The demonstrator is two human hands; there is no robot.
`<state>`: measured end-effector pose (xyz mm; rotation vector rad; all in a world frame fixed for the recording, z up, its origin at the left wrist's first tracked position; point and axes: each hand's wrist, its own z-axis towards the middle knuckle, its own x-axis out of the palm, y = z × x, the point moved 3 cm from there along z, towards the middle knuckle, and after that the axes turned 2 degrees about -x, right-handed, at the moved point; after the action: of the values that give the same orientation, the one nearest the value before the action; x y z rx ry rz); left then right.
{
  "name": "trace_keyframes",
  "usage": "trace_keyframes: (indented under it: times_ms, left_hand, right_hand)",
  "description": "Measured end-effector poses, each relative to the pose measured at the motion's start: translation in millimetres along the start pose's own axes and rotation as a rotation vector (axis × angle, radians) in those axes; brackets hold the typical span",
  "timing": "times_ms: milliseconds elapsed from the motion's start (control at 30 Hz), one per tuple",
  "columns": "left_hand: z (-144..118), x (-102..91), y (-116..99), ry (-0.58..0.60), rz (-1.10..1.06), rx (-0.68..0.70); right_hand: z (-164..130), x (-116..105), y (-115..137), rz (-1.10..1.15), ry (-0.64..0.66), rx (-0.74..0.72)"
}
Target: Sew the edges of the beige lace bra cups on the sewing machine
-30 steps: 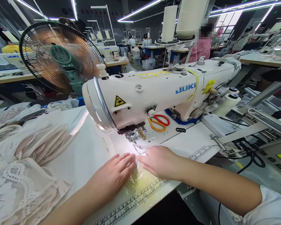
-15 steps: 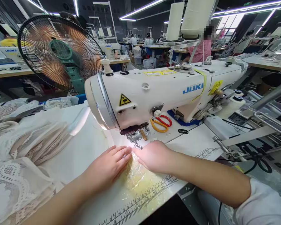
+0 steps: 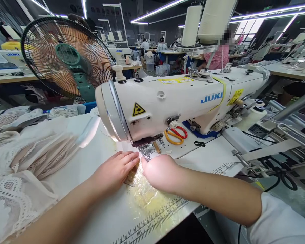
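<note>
Just in front of the needle area of a white sewing machine (image 3: pixel 152 101), both my hands rest on the worktop. My left hand (image 3: pixel 118 167) lies flat, fingers stretched toward the presser foot (image 3: pixel 145 150). Close beside it, my right hand (image 3: pixel 159 171) is curled with thumb and fingers drawn together. Whatever it grips is hidden under the hand. Yellowed clear plastic film (image 3: pixel 147 196) covers the worktop below and between the hands. A thin dark line shows near the left hand's lower edge.
Scissors with orange and red handles (image 3: pixel 174 137) lie behind the needle, and a razor blade (image 3: pixel 199 144) is to their right. Lace-trimmed pale fabric (image 3: pixel 40 152) is heaped at left. A fan (image 3: pixel 66 57) stands behind. Printed rulers (image 3: pixel 157 220) run along the front edge.
My hands have shifted slightly left relative to the machine, and a small gap has opened between their fingertips. More of the plastic film shows. The view has moved a little.
</note>
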<state>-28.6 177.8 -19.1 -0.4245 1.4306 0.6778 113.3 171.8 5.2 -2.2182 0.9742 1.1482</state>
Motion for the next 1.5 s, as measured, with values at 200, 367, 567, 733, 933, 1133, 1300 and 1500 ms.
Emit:
trace_keyframes:
  times_ms: [200, 367, 567, 733, 933, 1133, 1300, 1500]
  left_hand:
    - [1.0, 10.6, 9.3, 0.013, 0.008, -0.082]
    - [2.7, 5.4, 10.2, 0.003, 0.014, -0.145]
    - [9.9, -6.3, 32.2, 0.169, -0.071, -0.672]
    - [9.9, -6.4, 62.6, 0.155, -0.165, -0.848]
    - [-40.0, -31.0, 30.3, 0.044, -0.065, -0.89]
    - [-172.0, -84.1, -5.1, -0.023, 0.287, -1.127]
    - [-246.8, -90.2, 13.4, 0.019, 0.097, -1.412]
    - [-241.2, -114.4, 7.4, -0.341, -0.03, -1.391]
  right_hand:
    - [-2.8, 6.3, 2.6, 0.073, -0.011, 0.024]
    - [-5.5, 27.3, 2.7, 0.177, -0.246, 0.011]
    - [-4.1, 52.1, 3.8, 0.136, -0.385, 0.033]
    - [-7.0, 55.4, 6.1, 0.047, -0.446, 0.081]
    - [-14.6, 66.4, 5.7, 0.024, -0.604, 0.073]
    - [-36.3, 90.0, 3.4, 0.152, -0.82, 0.012]
    - [-49.0, 93.4, 10.3, 0.256, -0.839, -0.025]
    - [-60.2, 95.4, 24.1, 0.417, -0.895, -0.111]
